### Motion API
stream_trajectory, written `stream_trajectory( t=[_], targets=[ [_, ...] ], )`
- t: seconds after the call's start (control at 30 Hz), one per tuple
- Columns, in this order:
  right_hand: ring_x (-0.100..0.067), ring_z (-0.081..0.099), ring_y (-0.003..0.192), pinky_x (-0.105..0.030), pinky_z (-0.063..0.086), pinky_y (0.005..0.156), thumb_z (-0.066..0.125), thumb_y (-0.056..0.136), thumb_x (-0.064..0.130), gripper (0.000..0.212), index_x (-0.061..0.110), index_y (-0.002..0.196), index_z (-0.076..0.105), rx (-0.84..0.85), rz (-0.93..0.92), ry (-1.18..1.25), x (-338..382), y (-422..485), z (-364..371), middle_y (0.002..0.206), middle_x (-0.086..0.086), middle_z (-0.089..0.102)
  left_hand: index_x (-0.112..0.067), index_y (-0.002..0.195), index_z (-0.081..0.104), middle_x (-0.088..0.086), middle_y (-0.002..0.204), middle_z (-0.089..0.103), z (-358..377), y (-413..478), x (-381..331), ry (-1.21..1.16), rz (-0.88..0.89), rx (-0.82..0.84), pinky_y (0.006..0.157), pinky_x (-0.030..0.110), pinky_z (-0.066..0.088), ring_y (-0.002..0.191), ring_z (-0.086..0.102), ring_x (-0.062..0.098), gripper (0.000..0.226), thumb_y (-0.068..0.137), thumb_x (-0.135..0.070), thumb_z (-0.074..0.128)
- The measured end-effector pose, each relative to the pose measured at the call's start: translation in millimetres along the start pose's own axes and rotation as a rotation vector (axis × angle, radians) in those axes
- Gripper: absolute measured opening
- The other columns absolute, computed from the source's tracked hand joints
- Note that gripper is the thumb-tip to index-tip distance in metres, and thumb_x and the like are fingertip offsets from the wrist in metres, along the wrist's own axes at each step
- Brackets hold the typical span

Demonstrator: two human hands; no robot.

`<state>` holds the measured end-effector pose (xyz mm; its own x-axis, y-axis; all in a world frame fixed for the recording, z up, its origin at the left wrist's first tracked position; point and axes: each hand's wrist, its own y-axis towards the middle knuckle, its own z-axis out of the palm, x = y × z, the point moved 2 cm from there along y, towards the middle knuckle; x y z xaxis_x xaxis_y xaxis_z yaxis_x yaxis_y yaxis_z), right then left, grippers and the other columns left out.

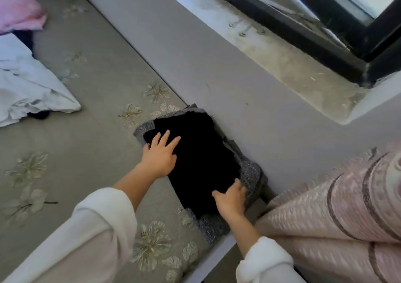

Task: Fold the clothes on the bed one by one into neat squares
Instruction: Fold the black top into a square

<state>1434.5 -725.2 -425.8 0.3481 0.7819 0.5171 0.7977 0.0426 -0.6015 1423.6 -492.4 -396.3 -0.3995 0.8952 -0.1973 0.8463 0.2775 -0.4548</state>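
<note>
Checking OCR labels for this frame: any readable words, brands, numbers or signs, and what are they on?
None: no words, numbers, brands or signs can be read in this view.
On the black garment, grey knit, white garment and pink garment: no tag or print shows.
On the bedsheet: flower pattern only.
On the striped cloth: curved stripes only, no lettering.
</note>
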Motion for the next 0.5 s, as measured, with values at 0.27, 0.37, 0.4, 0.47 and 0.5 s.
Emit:
stream_trajectory(
  t=[0.27, 0.37, 0.4, 0.47, 0.5],
  targets=[
    [-0.023, -0.002, 0.148, -0.055, 0.018, 0.112, 0.052, 0.095, 0.034, 0.068, 0.03, 0.152, 0.014, 0.454, -0.351, -0.594, -5, 9, 28, 0.162, 0.003, 0.0, -0.035, 0.151, -0.005, -0.004, 0.158, -0.022, 51, -8, 14, 0.071, 0.056, 0.234, 0.114, 0.052, 0.014, 0.146, -0.014, 0.025, 0.067, 0.1, -0.031, 0.038],
    [-0.024, 0.008, 0.147, -0.052, 0.02, 0.112, 0.051, 0.095, 0.033, 0.065, 0.025, 0.152, 0.02, 0.381, -0.36, -0.618, -1, 9, 29, 0.16, 0.001, 0.008, -0.03, 0.153, 0.004, -0.001, 0.16, -0.013, 49, -23, 18, -0.04, 0.033, 0.189, 0.115, 0.05, 0.016, 0.147, -0.007, 0.025, 0.063, 0.1, -0.029, 0.038],
    [-0.025, 0.014, 0.145, -0.049, 0.023, 0.111, 0.05, 0.095, 0.033, 0.061, 0.022, 0.15, 0.025, 0.334, -0.378, -0.623, 5, 7, 29, 0.159, -0.001, 0.015, -0.029, 0.153, 0.006, 0.001, 0.16, -0.01, 49, -31, 20, -0.092, 0.008, 0.17, 0.115, 0.049, 0.017, 0.148, -0.004, 0.026, 0.062, 0.1, -0.029, 0.038],
    [-0.025, 0.026, 0.139, -0.044, 0.029, 0.108, 0.049, 0.095, 0.032, 0.054, 0.017, 0.145, 0.034, 0.235, -0.451, -0.631, 18, 1, 30, 0.151, -0.003, 0.029, -0.027, 0.153, 0.01, 0.004, 0.161, -0.004, 55, -52, 28, -0.218, -0.064, 0.145, 0.117, 0.048, 0.018, 0.147, 0.001, 0.028, 0.061, 0.1, -0.028, 0.04],
    [-0.024, 0.03, 0.135, -0.042, 0.032, 0.106, 0.049, 0.095, 0.031, 0.051, 0.016, 0.142, 0.037, 0.202, -0.5, -0.628, 27, -4, 33, 0.147, -0.004, 0.034, -0.025, 0.153, 0.013, 0.005, 0.161, -0.002, 59, -65, 34, -0.272, -0.11, 0.132, 0.117, 0.047, 0.018, 0.147, 0.004, 0.029, 0.06, 0.099, -0.027, 0.04]
  ],
)
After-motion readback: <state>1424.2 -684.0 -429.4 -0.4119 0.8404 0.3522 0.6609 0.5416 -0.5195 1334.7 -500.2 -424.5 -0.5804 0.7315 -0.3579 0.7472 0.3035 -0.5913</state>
